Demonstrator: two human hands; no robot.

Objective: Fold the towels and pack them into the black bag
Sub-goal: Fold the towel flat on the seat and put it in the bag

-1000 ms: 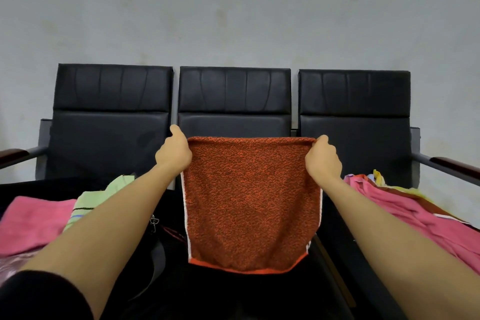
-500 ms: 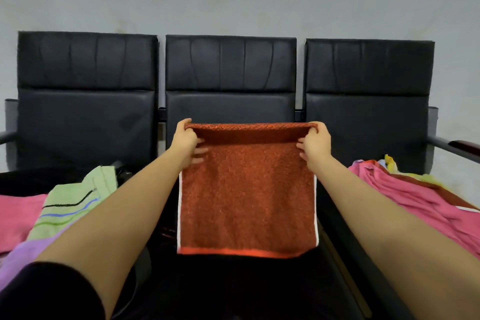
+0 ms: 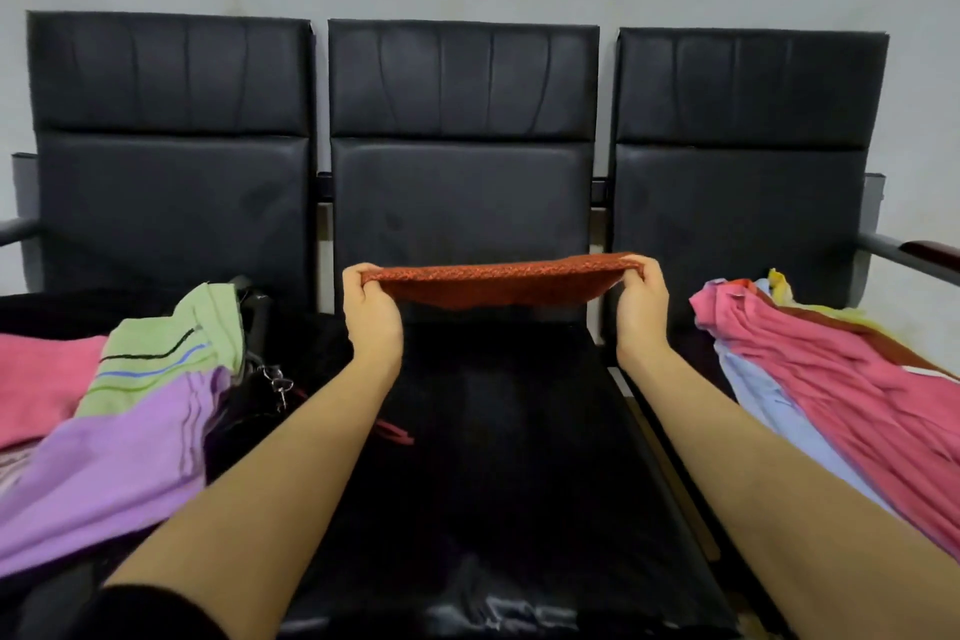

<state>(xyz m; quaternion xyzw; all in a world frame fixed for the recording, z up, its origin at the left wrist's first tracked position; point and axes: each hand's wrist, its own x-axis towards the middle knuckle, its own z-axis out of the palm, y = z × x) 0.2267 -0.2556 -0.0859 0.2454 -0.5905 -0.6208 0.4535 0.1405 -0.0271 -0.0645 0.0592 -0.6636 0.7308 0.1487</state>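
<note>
Rust-red towel (image 3: 493, 282) held flat above the middle seat (image 3: 498, 431).
My left hand (image 3: 371, 314) and right hand (image 3: 641, 309) pinch its opposite ends, fingers curled over the edges.

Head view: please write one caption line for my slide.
Both hands, left and right, hold a folded red towel above the middle seat.

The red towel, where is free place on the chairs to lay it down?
The middle seat, between the two forearms, is bare, right below the red towel held by the left hand and right hand. Crowded: left seat under folded towels, right seat under the pink pile.
</note>
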